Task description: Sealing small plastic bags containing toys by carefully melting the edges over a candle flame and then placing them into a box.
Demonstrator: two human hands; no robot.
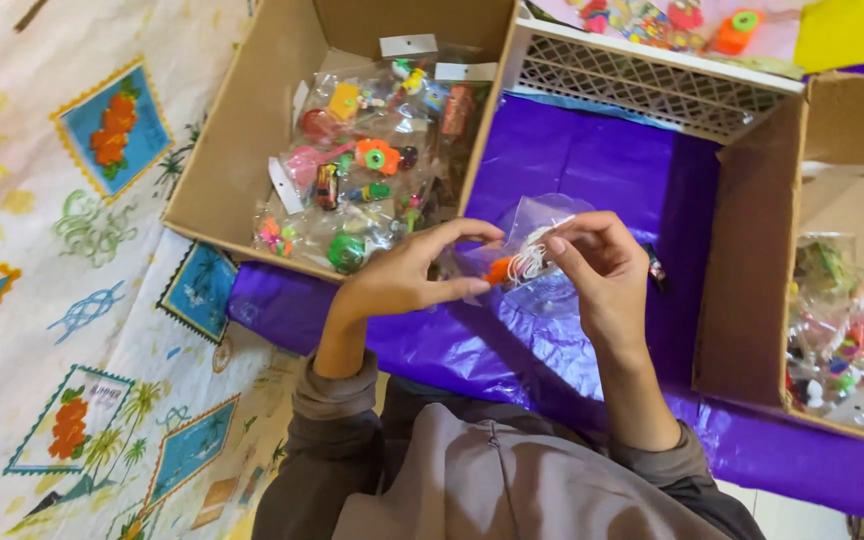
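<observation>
The person is holding a small clear plastic bag (542, 245) up between both hands, just above the purple sheet (592, 170) spread in front of them. The left hand (407, 275) is pinching the bag's left edge, thumb and fingers closed on it near a little orange toy (498, 270) sitting at the bag's lower left. The right hand (597, 265) is pinched shut on a bundle of white string (530, 262) at the bag's mouth, so the string is lying right at that hand's fingertips and just right of the orange piece. The bag is running roughly left to right between the 2 hands, and both are touching it; neither is nearer than the other.

Behind the left hand, close by, an open cardboard box (227, 150) is holding many filled toy bags (362, 170). A second cardboard box (752, 270) with more packets is standing well off to the right, and a white lattice basket (642, 80) is sitting beyond the sheet. Nothing is lying between the hands and either box.
</observation>
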